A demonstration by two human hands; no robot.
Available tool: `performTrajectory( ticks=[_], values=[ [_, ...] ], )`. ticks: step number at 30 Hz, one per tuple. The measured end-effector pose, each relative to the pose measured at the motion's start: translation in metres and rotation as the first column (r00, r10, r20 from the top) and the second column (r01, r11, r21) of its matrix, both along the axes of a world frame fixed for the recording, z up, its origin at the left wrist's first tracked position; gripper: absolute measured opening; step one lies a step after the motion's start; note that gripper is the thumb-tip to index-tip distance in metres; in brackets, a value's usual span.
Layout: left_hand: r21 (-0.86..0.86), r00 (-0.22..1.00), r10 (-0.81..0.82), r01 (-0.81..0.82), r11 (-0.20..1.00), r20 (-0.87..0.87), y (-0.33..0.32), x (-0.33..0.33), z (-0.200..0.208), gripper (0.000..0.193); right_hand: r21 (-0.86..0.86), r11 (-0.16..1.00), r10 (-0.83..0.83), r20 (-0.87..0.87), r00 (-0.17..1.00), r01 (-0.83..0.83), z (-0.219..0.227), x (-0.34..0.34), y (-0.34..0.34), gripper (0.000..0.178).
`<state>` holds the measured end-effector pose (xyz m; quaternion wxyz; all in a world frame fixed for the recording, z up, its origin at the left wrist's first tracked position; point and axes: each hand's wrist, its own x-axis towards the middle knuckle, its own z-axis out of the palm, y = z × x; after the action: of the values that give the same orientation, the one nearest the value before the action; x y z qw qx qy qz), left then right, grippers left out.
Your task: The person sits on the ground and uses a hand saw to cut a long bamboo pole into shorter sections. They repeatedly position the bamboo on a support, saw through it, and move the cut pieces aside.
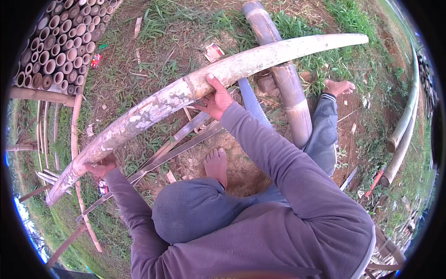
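Observation:
A long, thick bamboo pole [153,106], pale with blotchy patches, stretches across in front of me from lower left to upper right. My left hand [102,166] is closed round its near-left part, with some fingers hidden beneath. Close to a node around the pole's middle, my right hand [217,102] grips it, thumb on top. Just right of that hand, a handsaw blade [253,103] with a toothed edge slants down from under the pole; its handle is not visible. The pole crosses over a darker bamboo log [291,95] lying on the ground.
Split bamboo strips [186,142] lie below the pole. At upper left stands a rack of stacked round cut bamboo ends [58,56]. More bamboo poles [403,135] lie at far right, near a red-handled tool [374,182]. My bare foot [216,166] rests on the soil.

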<state>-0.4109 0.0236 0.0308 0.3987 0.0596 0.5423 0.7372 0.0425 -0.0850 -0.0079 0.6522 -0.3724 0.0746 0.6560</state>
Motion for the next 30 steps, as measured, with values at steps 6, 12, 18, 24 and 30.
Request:
performTrajectory(
  ticks=[6,12,18,24,30],
  values=[
    [-0.318,0.925,-0.38,0.366,0.875,0.019,0.0,0.048,-0.076,0.095,-0.296,0.908,0.416,0.549,0.724,-0.297,-0.05,0.036,-0.063,0.07],
    [-0.272,0.922,-0.382,0.385,0.882,0.066,0.016,0.049,-0.096,0.096,-0.794,0.416,0.763,0.57,-0.304,-0.444,-0.063,0.084,-0.231,0.054],
    [-0.29,0.962,-0.227,0.177,0.94,-0.149,-0.037,0.083,-0.135,0.067,-0.954,0.184,0.625,0.298,-0.721,-0.236,-0.063,0.067,-0.301,0.059],
    [-0.646,-0.512,-0.405,0.5,0.576,-0.758,-0.166,0.154,-0.148,0.038,-0.995,-0.074,0.64,0.005,-0.768,-0.068,-0.056,0.061,-0.281,0.064],
    [-0.894,-0.754,-0.485,0.322,0.312,-0.442,-0.155,0.156,-0.138,0.037,-0.963,-0.205,0.676,-0.011,-0.737,-0.174,-0.057,0.076,-0.287,0.06]
  ],
)
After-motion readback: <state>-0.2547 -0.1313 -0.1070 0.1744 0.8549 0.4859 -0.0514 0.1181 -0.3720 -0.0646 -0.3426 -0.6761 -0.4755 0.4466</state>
